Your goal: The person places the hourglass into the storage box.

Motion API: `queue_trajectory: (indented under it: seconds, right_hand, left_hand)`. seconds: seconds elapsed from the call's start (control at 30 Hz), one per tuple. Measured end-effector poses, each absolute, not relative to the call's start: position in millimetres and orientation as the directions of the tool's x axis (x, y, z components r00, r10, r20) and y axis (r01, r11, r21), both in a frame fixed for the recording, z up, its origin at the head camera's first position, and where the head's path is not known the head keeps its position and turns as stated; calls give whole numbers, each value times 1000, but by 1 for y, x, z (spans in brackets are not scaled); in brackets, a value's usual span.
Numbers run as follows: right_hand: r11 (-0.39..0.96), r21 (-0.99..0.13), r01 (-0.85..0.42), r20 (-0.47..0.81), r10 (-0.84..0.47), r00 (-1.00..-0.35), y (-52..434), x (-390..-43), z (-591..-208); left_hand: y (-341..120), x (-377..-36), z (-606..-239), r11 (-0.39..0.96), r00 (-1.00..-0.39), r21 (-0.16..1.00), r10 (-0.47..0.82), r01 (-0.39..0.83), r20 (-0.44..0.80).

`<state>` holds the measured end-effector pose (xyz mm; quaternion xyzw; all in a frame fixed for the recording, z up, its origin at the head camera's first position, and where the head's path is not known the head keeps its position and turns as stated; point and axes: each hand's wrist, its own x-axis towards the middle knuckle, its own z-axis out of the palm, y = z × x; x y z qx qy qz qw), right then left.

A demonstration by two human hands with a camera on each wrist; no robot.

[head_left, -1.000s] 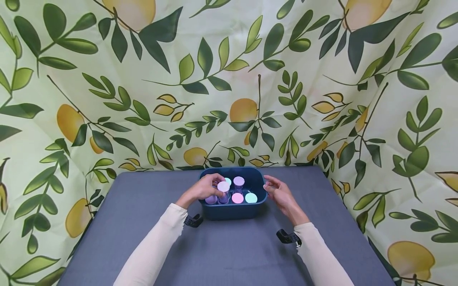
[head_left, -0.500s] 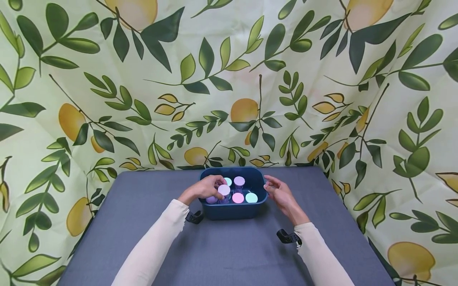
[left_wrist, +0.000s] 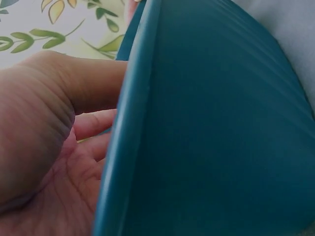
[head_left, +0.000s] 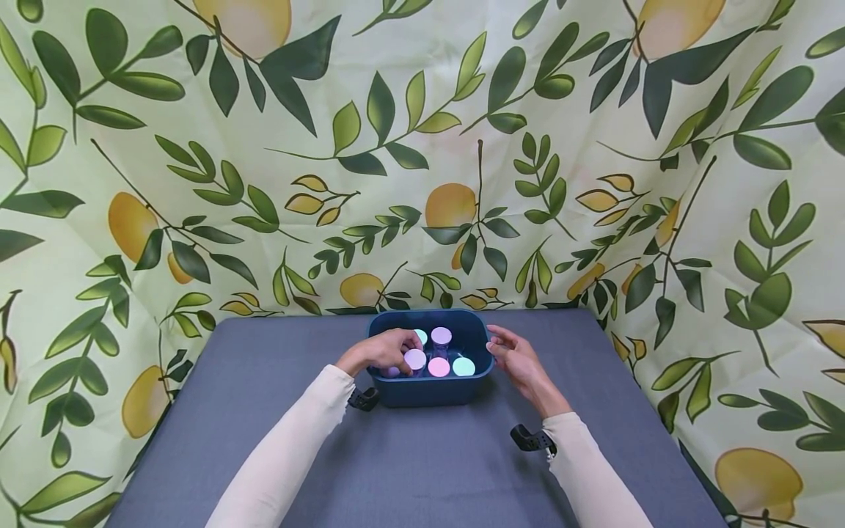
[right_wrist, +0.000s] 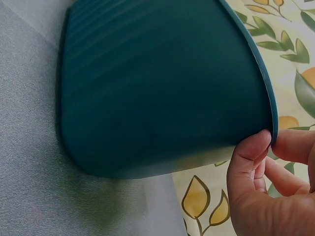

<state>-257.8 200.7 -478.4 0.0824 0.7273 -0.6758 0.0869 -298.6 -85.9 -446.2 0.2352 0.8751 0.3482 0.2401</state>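
A dark blue-teal plastic bin point(head_left: 429, 394) stands on the table. My left hand point(head_left: 385, 349) reaches over its left side and grips a small jar with a pale lilac lid point(head_left: 415, 359), low among the others. In the left wrist view the bin's wall point(left_wrist: 211, 128) hides the fingertips and the jar. My right hand point(head_left: 519, 361) is at the bin's right end; in the right wrist view its thumb and forefinger pinch the rim point(right_wrist: 266, 83). Around the held jar are a pink-lidded jar point(head_left: 439, 367), a lilac-lidded jar point(head_left: 441, 336) and mint-lidded jars point(head_left: 463, 366).
A purple lid point(head_left: 390, 371) shows partly beneath the left hand. The grey-covered table point(head_left: 422, 469) spreads out in front of the bin and to both sides. Leaf-and-fruit patterned cloth point(head_left: 409, 242) hangs behind and at the sides.
The left hand has lowered the lilac-lidded jar deeper into the bin, its lid sinking to about the level of the pink one. The right hand has stayed at the rim.
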Motion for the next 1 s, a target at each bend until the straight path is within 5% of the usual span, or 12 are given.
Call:
queue_trajectory:
  seconds: [1.0]
  right_hand:
    - [77,-968,237,-237,10,-972,201,-258,-481]
  left_hand:
    - [-80,-303,-458,681,-704,656,638,325,-312]
